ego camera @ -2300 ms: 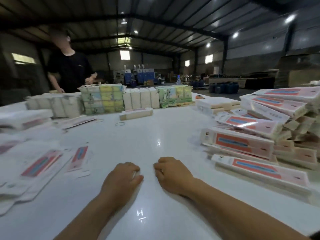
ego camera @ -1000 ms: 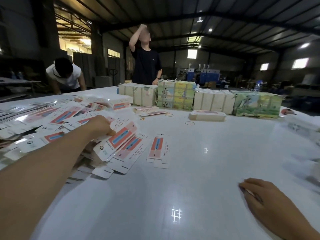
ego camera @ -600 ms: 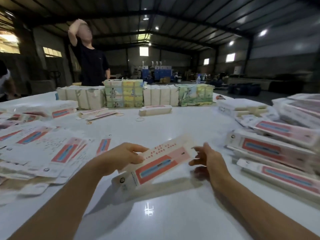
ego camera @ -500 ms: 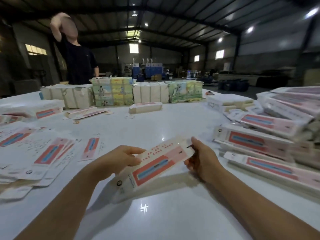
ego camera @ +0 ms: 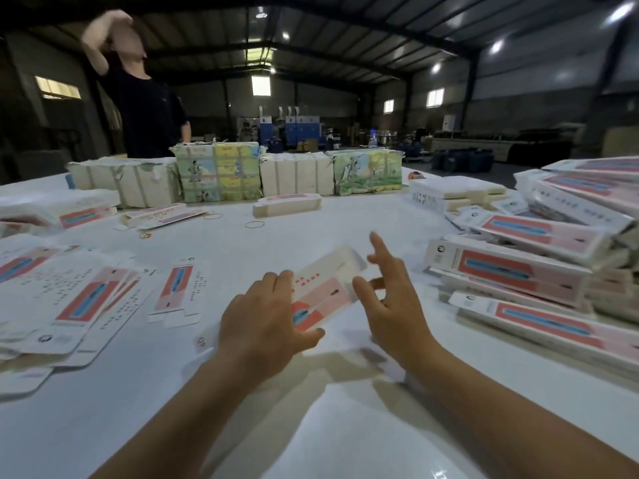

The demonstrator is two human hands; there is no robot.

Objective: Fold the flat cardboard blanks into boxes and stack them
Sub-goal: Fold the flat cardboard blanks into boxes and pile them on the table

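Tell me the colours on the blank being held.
The blank is white with a pink panel and a red-and-blue stripe; head view, the only one.

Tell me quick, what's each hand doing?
Left hand: holding the cardboard blank.
Right hand: open, fingers spread beside the blank.

Blank [ego camera: 323, 292]: white w/ pink-red panel, blue stripe. Table [ego camera: 311, 219] white. Far bundles [ego camera: 218, 174] green/yellow print.

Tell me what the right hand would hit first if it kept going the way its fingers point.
The right hand points forward and slightly left across the table. Past the blank's far end the tabletop looks bare until the row of wrapped bundles, probably first, though depth is hard to judge.
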